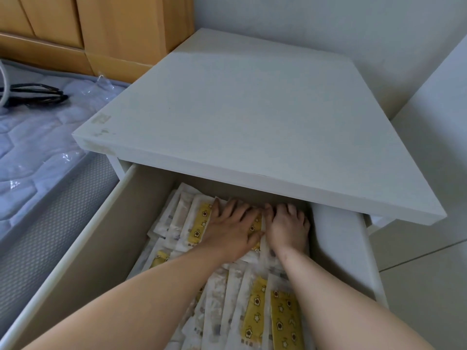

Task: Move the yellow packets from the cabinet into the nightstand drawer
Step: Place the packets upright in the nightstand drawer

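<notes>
Now both my hands lie flat, fingers spread, left hand touching right hand, gripping nothing, pressing down the yellow packets beneath them in the open drawer. Many white-and-yellow starred packets already lie there overlapping; the cabinet isn't visible.

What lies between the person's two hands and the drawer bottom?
In the head view, yellow packets: the left hand and right hand press flat on the pile, which hides the drawer bottom there.
</notes>
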Available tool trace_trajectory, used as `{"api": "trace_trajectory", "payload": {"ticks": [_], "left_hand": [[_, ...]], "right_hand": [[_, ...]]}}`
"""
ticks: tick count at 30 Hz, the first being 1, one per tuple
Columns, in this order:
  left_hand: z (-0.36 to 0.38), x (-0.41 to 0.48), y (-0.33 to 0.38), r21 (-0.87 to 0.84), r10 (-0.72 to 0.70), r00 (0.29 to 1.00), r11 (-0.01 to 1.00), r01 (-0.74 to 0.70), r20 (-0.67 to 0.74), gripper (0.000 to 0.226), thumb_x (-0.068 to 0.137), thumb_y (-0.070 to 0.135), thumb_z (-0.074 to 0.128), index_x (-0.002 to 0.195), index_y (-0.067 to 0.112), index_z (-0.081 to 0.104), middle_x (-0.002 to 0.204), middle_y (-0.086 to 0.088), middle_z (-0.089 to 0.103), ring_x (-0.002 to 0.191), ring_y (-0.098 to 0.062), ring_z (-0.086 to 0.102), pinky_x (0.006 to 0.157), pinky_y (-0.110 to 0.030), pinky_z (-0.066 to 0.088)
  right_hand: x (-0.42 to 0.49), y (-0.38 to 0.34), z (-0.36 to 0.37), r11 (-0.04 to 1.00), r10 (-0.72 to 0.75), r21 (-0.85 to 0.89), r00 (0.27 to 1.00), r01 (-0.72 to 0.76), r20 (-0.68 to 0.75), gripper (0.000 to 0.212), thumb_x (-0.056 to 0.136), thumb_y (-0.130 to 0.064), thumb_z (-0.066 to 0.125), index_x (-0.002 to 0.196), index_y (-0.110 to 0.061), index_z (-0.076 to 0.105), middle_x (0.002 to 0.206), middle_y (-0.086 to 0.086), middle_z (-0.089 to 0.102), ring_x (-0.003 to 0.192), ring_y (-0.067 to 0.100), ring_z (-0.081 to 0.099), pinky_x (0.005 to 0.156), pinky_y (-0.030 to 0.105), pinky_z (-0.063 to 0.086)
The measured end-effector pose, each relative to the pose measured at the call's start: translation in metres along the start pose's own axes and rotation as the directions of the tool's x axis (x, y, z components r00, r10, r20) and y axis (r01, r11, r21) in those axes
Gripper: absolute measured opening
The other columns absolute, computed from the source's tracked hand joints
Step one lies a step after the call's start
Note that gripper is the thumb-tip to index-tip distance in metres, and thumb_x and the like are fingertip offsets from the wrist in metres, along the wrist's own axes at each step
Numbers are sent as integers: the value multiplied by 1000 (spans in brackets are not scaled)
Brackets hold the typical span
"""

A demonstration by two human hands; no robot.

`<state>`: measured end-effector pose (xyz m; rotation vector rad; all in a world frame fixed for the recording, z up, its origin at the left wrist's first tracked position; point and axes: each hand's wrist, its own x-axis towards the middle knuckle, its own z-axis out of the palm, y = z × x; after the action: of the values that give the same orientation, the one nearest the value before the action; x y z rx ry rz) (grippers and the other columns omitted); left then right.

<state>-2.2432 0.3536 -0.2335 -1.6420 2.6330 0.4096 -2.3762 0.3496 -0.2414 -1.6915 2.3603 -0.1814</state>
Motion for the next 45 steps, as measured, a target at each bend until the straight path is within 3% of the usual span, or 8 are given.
{"api": "trace_trajectory", "payload": {"ticks": [7,12,21,28,30,34,38,45], "left_hand": [[0,1,2,-14,-41,998,999,41,38,56,98,52,18,149,30,10,157,6,8,146,-21,-7,115,-52,-9],[-16,-19,1,-76,-97,995,992,96,-4,54,100,45,21,150,27,10,158,4,6,146,-20,-3,115,-46,-9],[-83,-95,-2,-189,-247,958,958,217,-148,45,98,30,36,143,27,32,150,2,32,140,-22,25,113,-40,28],[-129,-200,0,-340,-340,867,915,216,-364,39,97,25,41,135,23,44,141,0,42,127,-20,41,102,-36,41],[-138,-226,0,-375,-359,844,904,207,-399,37,97,23,41,134,22,44,140,-3,42,124,-22,43,98,-36,43],[-161,-262,-14,-436,-411,806,874,215,-426,35,97,20,41,132,20,46,138,-5,43,118,-23,46,92,-35,45],[-200,-297,-45,-481,-510,759,825,297,-404,34,97,18,41,131,19,47,141,-4,41,122,-21,46,93,-29,40],[-328,-415,-78,-633,-753,550,631,447,-362,34,98,17,39,131,19,47,138,-4,43,108,-22,53,83,-31,44]], "right_hand": [[-4,-2,-1,991,-20,127,996,31,-83,41,102,-34,25,119,-10,52,127,11,58,121,29,46,107,36,27],[-24,-8,-19,969,27,246,997,-8,-75,47,102,-34,23,145,-18,31,148,3,40,139,24,30,116,38,18],[-98,-46,-81,905,-50,424,999,47,-3,32,101,-31,30,120,-23,54,119,0,59,113,22,51,98,36,39],[-194,-76,-121,731,-168,652,979,203,-116,26,100,-29,37,113,-19,56,97,-4,58,92,16,55,77,29,43],[-221,-86,-125,715,-187,663,975,221,-123,24,99,-30,37,110,-19,56,93,-6,55,89,15,52,81,31,43],[-251,-122,-136,691,-241,681,965,243,-99,23,98,-29,39,106,-17,57,97,-3,55,93,17,50,85,31,41],[-271,-179,-165,673,-313,699,949,244,-31,30,99,-27,39,119,-15,57,115,3,60,106,19,54,86,30,43],[-353,-308,-269,598,-530,727,847,337,43,23,98,-22,40,109,-14,59,102,1,58,93,16,51,79,29,41]]}}
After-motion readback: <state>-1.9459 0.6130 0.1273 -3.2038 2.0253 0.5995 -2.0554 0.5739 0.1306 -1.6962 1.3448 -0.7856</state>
